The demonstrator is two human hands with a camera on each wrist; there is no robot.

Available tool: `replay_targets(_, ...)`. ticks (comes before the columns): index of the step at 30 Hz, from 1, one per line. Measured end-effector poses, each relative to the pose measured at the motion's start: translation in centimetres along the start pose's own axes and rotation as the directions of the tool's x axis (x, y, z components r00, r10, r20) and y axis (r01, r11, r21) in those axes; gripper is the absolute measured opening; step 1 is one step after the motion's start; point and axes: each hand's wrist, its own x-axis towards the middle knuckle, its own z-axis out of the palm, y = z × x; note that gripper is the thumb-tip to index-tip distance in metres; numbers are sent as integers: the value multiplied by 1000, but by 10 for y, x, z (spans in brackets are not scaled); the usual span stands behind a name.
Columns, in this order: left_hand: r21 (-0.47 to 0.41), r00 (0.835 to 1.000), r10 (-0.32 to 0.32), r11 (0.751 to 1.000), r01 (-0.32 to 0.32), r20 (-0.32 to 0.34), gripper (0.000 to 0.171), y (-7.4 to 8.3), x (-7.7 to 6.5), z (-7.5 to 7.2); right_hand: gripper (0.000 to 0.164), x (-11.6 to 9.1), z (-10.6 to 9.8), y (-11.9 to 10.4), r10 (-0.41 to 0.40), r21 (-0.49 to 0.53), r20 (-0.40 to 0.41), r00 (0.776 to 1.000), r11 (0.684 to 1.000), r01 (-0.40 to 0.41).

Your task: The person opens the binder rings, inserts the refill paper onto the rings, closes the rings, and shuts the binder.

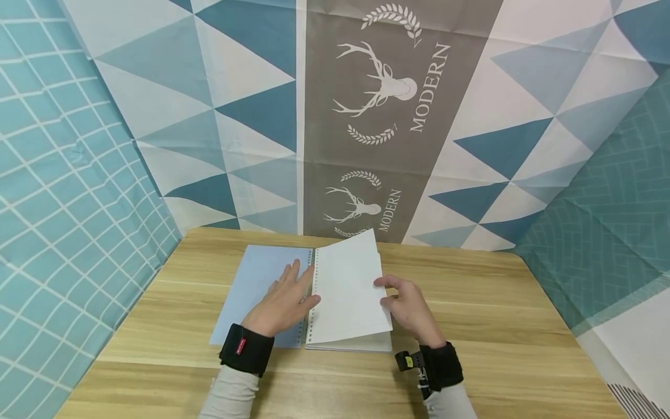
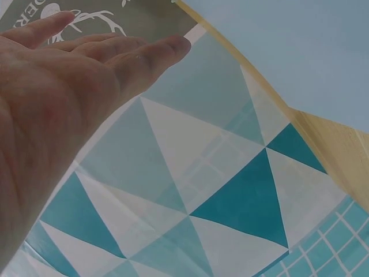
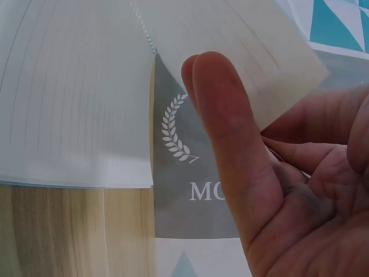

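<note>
A spiral-bound notebook lies open on the wooden table, its pale blue cover (image 1: 262,279) turned to the left and its white pages to the right. One white page (image 1: 348,285) is lifted at its right side, tilted above the stack of lined pages (image 3: 75,98). At that page's right edge, my right hand (image 1: 410,305) pinches it between thumb and fingers. My left hand (image 1: 282,302) lies across the cover and the ring binding with its fingers straight and spread. The left wrist view shows its palm and fingers with nothing gripped.
The wooden table (image 1: 487,326) extends on both sides of the notebook. Behind it hangs a patterned cloth (image 1: 256,116) with triangles and deer heads. A teal gridded cloth (image 1: 63,174) covers the left side, and a green one (image 1: 617,192) the right.
</note>
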Motion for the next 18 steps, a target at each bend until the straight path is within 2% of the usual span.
replay_targets(6,11,1000,-3,1000,3,0,69,-1,1,1,36,0,1,0,-14,-16,3,1000,1000,14)
replay_targets(18,7,1000,0,1000,0,3,69,0,1,0,34,-2,-2,-1,28,5,31,999,1000,-28)
